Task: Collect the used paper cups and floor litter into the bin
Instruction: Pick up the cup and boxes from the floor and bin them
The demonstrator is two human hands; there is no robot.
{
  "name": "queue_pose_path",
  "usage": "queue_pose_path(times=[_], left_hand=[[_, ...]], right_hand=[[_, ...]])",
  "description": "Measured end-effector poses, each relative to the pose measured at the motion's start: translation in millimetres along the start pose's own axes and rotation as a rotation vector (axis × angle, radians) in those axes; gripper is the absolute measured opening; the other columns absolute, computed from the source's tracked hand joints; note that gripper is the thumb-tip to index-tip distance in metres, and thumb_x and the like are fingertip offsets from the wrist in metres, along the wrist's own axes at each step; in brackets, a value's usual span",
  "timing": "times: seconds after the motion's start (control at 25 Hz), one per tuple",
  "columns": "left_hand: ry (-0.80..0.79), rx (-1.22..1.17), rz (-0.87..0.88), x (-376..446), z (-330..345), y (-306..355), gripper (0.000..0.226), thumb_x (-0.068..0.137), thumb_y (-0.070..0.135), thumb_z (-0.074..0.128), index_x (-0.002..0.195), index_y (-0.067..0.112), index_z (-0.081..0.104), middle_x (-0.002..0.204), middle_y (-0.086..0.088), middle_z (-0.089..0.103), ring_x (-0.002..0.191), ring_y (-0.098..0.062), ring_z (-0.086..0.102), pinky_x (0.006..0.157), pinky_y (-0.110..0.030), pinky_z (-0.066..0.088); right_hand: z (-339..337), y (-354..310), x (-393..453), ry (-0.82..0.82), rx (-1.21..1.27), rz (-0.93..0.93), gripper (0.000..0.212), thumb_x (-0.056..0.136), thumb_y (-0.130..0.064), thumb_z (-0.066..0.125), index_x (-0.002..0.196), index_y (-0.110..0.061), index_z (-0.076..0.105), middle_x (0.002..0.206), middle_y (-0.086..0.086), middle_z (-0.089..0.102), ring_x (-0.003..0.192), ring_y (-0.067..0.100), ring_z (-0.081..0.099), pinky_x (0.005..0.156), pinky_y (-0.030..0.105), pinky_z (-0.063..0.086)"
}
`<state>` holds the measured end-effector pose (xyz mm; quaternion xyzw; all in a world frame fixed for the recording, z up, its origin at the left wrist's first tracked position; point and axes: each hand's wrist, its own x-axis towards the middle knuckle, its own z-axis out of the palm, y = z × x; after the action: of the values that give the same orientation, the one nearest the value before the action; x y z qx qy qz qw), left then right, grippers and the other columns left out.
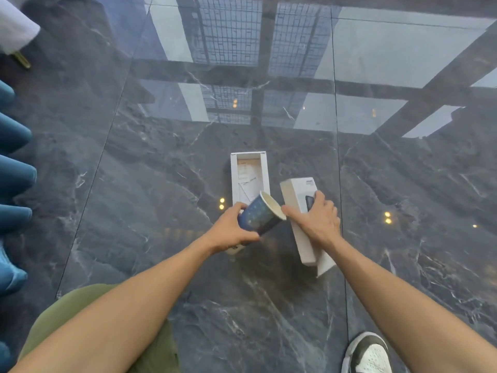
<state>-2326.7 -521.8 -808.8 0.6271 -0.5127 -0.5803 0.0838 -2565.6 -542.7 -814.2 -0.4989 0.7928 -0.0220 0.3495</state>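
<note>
My left hand grips a dark blue paper cup, tilted with its white mouth pointing up and to the right. My right hand is closed on a long white box lid, lifted at an angle above the floor. An open white box tray with paper inserts lies on the dark marble floor just beyond both hands. The cup's rim nearly touches my right thumb. No bin is in view.
Glossy grey marble floor reflects windows. A blue padded seat edge runs along the left. A white furniture piece with a gold leg stands at top left. My shoe is at bottom right, my green-clad knee at bottom left.
</note>
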Motion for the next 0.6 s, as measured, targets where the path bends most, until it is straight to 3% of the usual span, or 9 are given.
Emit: queue_pose_path(times=[0.12,0.24,0.36,0.48,0.6], left_hand=[[0.167,-0.284,-0.076,14,-9,-3,0.053,0.083,0.019,0.082,0.129,0.018,0.056,0.116,-0.002,0.07,0.094,-0.011,0.067,0.071,-0.022,0.05],[0.353,-0.629,-0.13,28,-24,-6,0.038,0.08,0.023,0.083,0.113,0.016,0.066,0.109,-0.007,0.076,0.088,-0.019,0.069,0.073,-0.03,0.051],[0.304,-0.85,-0.191,33,-32,-11,0.058,0.061,0.039,0.082,0.113,0.015,0.069,0.094,-0.006,0.077,0.077,-0.022,0.071,0.07,-0.033,0.054],[0.195,-0.923,-0.22,33,-29,-20,0.086,0.056,0.046,0.083,0.132,0.009,0.065,0.117,-0.019,0.077,0.092,-0.03,0.072,0.088,-0.049,0.059],[0.182,-0.925,-0.206,28,-31,-26,0.088,0.056,0.05,0.08,0.132,0.01,0.065,0.122,-0.022,0.075,0.094,-0.031,0.071,0.085,-0.044,0.059]], right_hand=[[-2,-32,23,-0.014,0.133,0.033,0.1,0.073,-0.084,0.058,0.147,-0.021,0.035,0.145,0.015,0.047,0.139,0.036,0.039,0.113,0.053,0.031],[7,-61,42,-0.028,0.222,0.05,0.102,0.072,-0.089,0.054,0.145,-0.02,0.039,0.145,0.013,0.048,0.138,0.036,0.04,0.114,0.054,0.034],[30,-75,48,-0.031,0.177,0.037,0.09,0.085,-0.077,0.054,0.144,-0.011,0.039,0.145,0.016,0.047,0.139,0.038,0.041,0.114,0.054,0.035],[49,-77,50,-0.052,0.377,0.048,0.078,0.081,-0.057,0.072,0.136,-0.007,0.045,0.135,0.012,0.056,0.126,0.035,0.057,0.104,0.053,0.051],[55,-73,48,-0.117,0.535,0.063,0.061,0.071,-0.047,0.083,0.118,-0.014,0.062,0.122,0.005,0.069,0.103,0.025,0.072,0.088,0.048,0.062]])
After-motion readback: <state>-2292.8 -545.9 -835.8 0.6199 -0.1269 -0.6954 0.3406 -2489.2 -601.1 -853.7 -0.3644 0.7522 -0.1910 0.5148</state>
